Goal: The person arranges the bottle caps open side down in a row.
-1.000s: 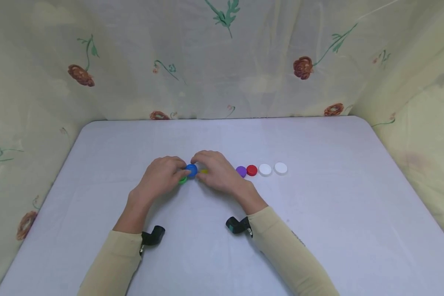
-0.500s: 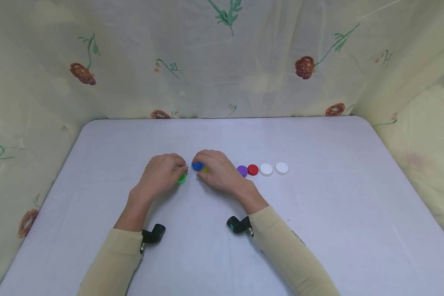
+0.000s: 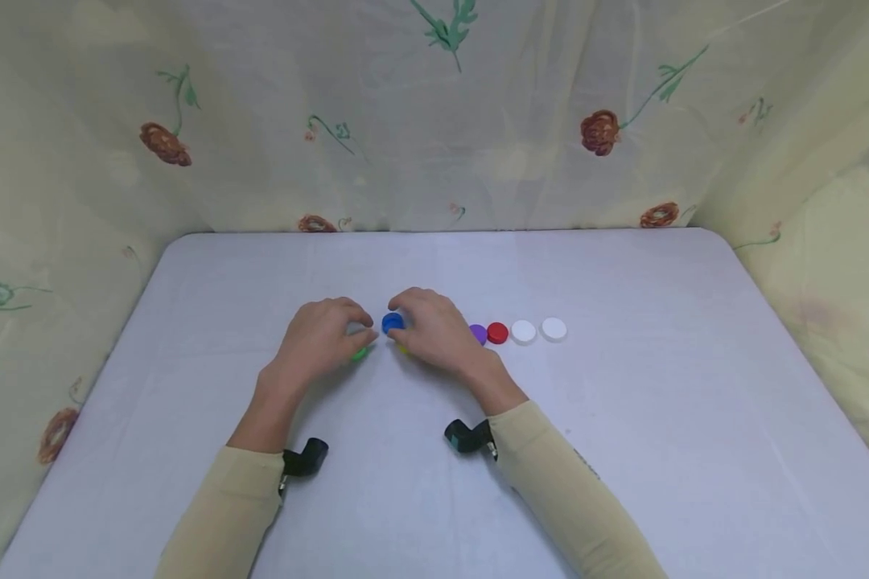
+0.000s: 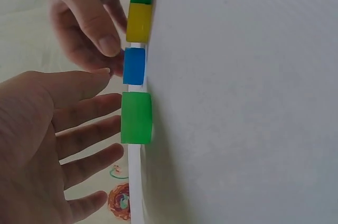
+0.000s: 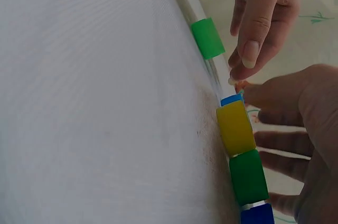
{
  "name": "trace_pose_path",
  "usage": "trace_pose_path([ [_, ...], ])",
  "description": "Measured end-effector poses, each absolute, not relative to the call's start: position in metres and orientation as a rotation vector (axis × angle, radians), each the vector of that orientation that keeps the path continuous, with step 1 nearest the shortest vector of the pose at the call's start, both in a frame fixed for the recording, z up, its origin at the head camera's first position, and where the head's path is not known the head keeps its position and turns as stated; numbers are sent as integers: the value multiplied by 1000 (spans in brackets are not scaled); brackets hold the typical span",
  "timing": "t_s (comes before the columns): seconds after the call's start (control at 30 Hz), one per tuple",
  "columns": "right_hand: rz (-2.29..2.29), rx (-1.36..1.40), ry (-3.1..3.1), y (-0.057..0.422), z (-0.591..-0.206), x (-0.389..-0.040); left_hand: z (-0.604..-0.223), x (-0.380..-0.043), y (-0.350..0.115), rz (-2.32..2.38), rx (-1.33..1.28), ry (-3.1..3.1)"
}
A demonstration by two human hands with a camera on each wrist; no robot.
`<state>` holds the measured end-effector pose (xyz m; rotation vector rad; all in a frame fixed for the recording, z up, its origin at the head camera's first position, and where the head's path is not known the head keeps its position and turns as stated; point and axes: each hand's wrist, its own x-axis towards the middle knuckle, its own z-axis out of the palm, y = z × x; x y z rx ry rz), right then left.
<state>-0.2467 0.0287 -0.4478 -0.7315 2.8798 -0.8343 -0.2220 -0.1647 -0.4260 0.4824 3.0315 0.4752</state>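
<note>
A row of coloured bottle caps lies across the white table. My left hand [image 3: 324, 336] is spread at the row's left end, thumb and index finger apart, over the light green cap [image 4: 136, 118]. Just right of that, the blue cap [image 3: 393, 323] lies between the parted thumb and index finger of my right hand [image 3: 434, 328]. A yellow cap [image 5: 235, 128] sits beside the blue one, partly hidden under my right hand in the head view. The dark green cap [image 5: 248, 177] and dark blue cap [image 5: 257, 214] follow it, both hidden from the head camera.
Further right along the row are a purple cap [image 3: 479, 334], a red cap [image 3: 497, 333] and two white caps, the last one [image 3: 553, 330] at the end. The table [image 3: 623, 450] is bounded by a flowered curtain [image 3: 420, 145] at the back and sides.
The blue cap has shifted right, away from my left fingers and closer to the yellow cap. My left thumb and index finger came together, then spread; my right fingers have parted around the blue cap.
</note>
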Motion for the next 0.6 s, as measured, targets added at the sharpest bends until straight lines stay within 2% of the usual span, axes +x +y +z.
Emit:
trace_pose_path([
  [0.37,-797,-544,2892,26,-448,-247,-423,-226,-162,431,478,3030],
  [0.6,-777,-536,2910,22,-448,-247,-424,-230,-160,423,508,3018],
])
